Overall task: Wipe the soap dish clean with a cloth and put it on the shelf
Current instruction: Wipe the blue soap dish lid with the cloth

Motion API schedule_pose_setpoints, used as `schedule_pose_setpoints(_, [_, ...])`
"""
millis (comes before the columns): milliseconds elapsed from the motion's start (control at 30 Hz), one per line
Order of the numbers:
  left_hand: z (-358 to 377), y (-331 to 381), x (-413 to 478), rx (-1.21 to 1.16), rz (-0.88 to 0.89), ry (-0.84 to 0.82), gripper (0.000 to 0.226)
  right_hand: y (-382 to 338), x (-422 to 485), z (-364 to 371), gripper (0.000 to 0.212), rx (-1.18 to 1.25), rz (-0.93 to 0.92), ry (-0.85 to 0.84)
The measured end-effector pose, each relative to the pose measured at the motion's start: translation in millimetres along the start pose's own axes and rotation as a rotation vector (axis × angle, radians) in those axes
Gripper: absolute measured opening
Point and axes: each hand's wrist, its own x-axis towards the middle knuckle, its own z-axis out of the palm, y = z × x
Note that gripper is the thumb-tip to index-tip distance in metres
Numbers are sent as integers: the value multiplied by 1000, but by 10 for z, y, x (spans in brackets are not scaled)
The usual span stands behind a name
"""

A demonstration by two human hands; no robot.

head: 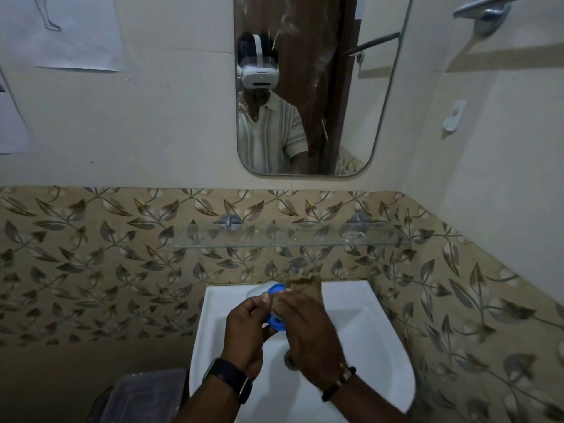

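Over the white sink (pixel 360 325) my left hand (pixel 244 334) grips a blue soap dish (pixel 276 323), of which only the rim shows at its top and bottom. My right hand (pixel 308 328) presses a brownish cloth (pixel 305 290) against the dish, covering most of it. One corner of the cloth sticks up above my fingers. The glass shelf (pixel 274 239) hangs on the leaf-patterned tiles above the sink, with nothing large on it.
A metal tap (pixel 295 268) juts from the wall just behind the cloth. A mirror (pixel 320 87) hangs above the shelf and reflects a person. A dark bin with a clear lid (pixel 137 395) stands left of the sink. A white wall hook (pixel 454 116) is at right.
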Motion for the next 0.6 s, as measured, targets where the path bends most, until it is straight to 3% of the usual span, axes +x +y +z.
schedule_pose_setpoints(100, [20,9,-43,-11,69,6,27,114,95,-137,35,-113,167,12])
schedule_pose_setpoints(200, [31,-30,-46,4,72,8,26,48,135,-90,34,-13,392,124])
schedule_pose_setpoints(367, [-11,-10,-18,-13,52,16,22,-290,194,-48,31,111,111,81])
schedule_pose_setpoints(467, [-66,68,-25,-58,86,37,24,-94,172,-109,37,-24,-36,-5])
schedule_pose_setpoints(533, [-77,96,-26,-54,111,53,25,96,178,-126,35,-154,26,0])
schedule_pose_setpoints(600, [-40,88,-50,-7,118,27,28,164,236,-124,29,-218,245,36])
